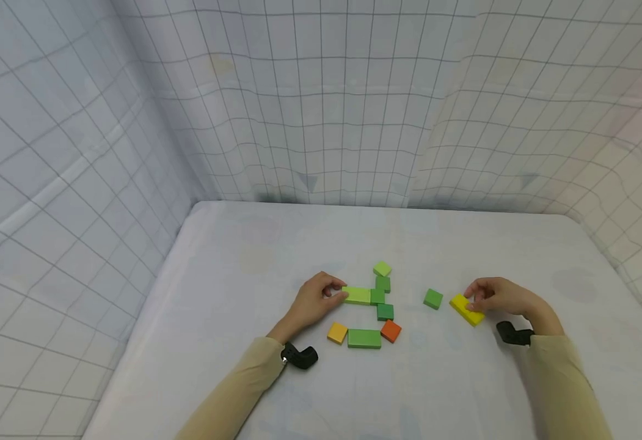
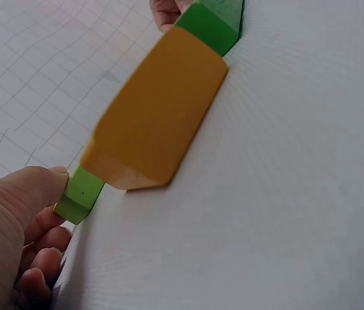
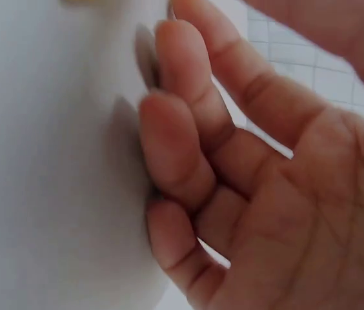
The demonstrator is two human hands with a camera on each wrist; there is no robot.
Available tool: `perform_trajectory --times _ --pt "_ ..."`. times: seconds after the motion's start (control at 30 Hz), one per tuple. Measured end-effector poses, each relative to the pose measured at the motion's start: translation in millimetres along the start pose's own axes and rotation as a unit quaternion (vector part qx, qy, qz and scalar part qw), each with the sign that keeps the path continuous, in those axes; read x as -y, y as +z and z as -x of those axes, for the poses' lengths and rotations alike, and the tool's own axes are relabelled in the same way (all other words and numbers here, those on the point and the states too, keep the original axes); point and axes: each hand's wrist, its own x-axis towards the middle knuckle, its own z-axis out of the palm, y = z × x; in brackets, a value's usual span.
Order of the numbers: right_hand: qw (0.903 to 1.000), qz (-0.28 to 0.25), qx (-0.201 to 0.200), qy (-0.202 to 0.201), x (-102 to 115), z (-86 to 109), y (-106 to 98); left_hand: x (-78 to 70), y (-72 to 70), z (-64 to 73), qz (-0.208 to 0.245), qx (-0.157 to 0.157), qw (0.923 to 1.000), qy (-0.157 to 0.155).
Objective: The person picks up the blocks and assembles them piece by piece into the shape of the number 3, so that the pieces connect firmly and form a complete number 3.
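My left hand [image 1: 316,298] pinches the left end of a long light green block [image 1: 357,296] between thumb and fingers. That block's right end meets a small green block [image 1: 377,296] in a short column of green blocks. In the left wrist view an orange-yellow block [image 2: 159,110] stands in front and hides part of the light green block [image 2: 82,194]. Farther right, my right hand [image 1: 503,297] pinches a long yellow block [image 1: 466,310] lying slantwise on the table. The right wrist view has the hand [image 3: 266,187] with curled fingers close to the tabletop; the yellow block is hidden there.
Between the hands lies a loose green square block [image 1: 433,299]. A long green block [image 1: 364,338] sits nearer me, flanked by the orange-yellow block [image 1: 337,333] and a red-orange block [image 1: 391,330]. A light green block [image 1: 382,269] tops the column. Gridded cloth [image 1: 331,110] rises behind the white table [image 1: 244,244].
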Motion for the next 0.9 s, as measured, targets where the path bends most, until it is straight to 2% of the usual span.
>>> perform_trajectory --times 0.13,0.3,0.47,0.67,0.9 --pt "0.9975 0.029 -0.017 0.062 10 -23.5 -16 -1.5 0.4 -0.7 0.0 0.003 1.0 -0.004" --pt "0.9896 0.067 -0.039 0.121 18 -66.5 -33 -3.3 -0.4 0.4 -0.006 0.0 1.0 -0.005" --pt "0.9828 0.077 -0.061 0.156 35 -118.4 -31 -5.2 -1.6 2.6 0.005 -0.002 1.0 -0.006" --pt "0.9842 0.062 -0.06 0.155 72 -169.1 -7 -3.0 0.0 2.9 0.003 -0.002 1.0 -0.003" --pt "0.9909 0.065 -0.07 0.094 106 -192.6 18 -2.0 -0.5 1.8 0.001 -0.005 1.0 0.0"
